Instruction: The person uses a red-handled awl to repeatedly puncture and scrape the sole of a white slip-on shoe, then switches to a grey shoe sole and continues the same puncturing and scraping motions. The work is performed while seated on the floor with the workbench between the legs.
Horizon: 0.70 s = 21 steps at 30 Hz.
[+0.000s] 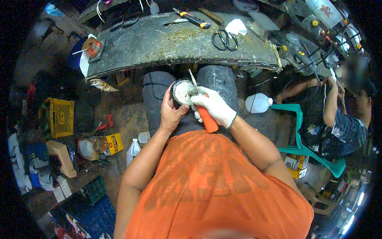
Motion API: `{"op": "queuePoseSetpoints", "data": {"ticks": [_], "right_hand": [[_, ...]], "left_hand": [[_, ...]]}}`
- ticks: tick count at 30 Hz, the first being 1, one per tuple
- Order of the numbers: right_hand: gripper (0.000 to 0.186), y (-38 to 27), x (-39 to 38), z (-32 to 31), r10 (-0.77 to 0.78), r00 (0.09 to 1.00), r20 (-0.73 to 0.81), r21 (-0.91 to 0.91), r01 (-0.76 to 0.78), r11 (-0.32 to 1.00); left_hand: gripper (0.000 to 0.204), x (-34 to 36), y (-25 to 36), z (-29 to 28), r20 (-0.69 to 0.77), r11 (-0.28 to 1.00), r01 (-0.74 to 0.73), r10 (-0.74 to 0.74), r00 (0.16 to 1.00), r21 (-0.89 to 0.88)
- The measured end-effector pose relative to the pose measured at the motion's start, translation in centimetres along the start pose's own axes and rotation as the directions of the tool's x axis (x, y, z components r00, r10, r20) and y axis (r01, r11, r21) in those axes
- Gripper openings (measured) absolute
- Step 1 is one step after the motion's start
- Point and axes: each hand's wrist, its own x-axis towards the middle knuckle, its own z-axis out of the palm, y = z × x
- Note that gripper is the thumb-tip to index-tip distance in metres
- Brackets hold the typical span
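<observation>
Over my lap, my bare left hand [171, 109] grips a round, shallow piece [183, 92] with a dark rim and a whitish inner face. My right hand [215, 105] wears a white knit glove and is closed around an orange-handled tool [208, 121]. A slim, pale tip [192, 76] sticks up past the gloved fingers, beside the round piece's right edge; whether it belongs to the orange tool I cannot tell. Gloved fingertips meet the right side of the round piece. The glove covers much of the tool.
Ahead is a worn bench [147, 44] bearing black scissors [225, 40], a cutter knife [192, 18], white paper [236, 27] and an orange tin [92, 47]. A white jug [258, 103] and green chair [299, 127] stand right, near another person [338, 123]. A yellow crate [61, 118] stands left.
</observation>
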Motion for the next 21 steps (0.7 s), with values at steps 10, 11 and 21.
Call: {"op": "queuePoseSetpoints", "data": {"ticks": [10,11,21], "right_hand": [[0.040,-0.4,-0.6,-2.2,-0.081,0.983,-0.165,-0.163,0.054,0.985],[0.040,-0.4,-1.1,-2.5,-0.124,0.981,-0.150,-0.241,0.085,0.967],[0.039,1.1,-6.1,-4.1,-0.049,0.927,-0.371,-0.381,-0.104,0.919]], "left_hand": [[0.093,3.6,-1.9,1.2,0.012,0.868,-0.047,0.047,0.999,0.495],[0.093,3.4,-2.2,1.6,0.062,0.783,-0.100,0.078,0.995,0.614],[0.073,2.3,-3.8,4.2,0.253,0.540,-0.281,0.128,0.959,0.793]]}}
